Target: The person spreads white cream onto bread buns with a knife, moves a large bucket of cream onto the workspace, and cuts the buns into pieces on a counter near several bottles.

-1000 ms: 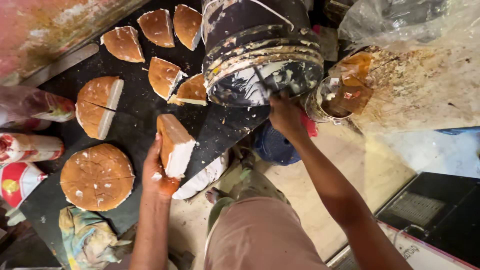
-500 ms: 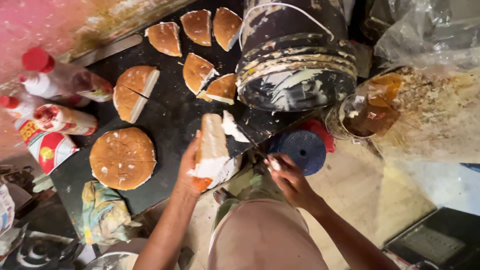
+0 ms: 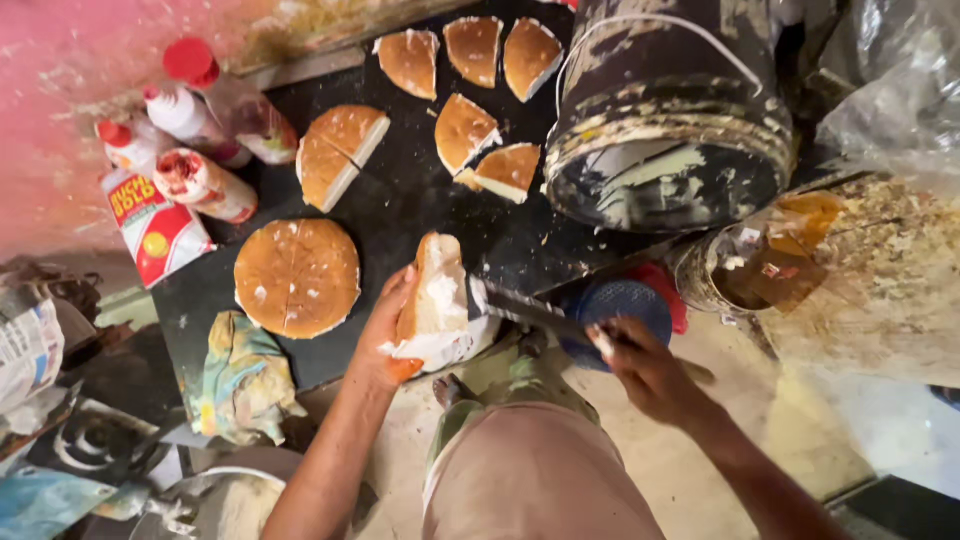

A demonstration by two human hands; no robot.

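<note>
Golden-brown cake wedges (image 3: pixel 470 130) with pale cream-coloured cut sides lie on a black surface (image 3: pixel 400 210), beside a round golden-brown cake (image 3: pixel 297 277) flecked with white and scored in a cross. The wedge (image 3: pixel 435 300) in the left hand (image 3: pixel 385 335) is smeared with white cream, as is the grey knife (image 3: pixel 520 308) in the right hand (image 3: pixel 650 375). A black bucket (image 3: pixel 670 110) is streaked with off-white, red-capped white bottles (image 3: pixel 205 110) stand against a pink wall (image 3: pixel 60 90), and a yellow-and-teal cloth (image 3: pixel 240 380) is blotched with stains.
</note>
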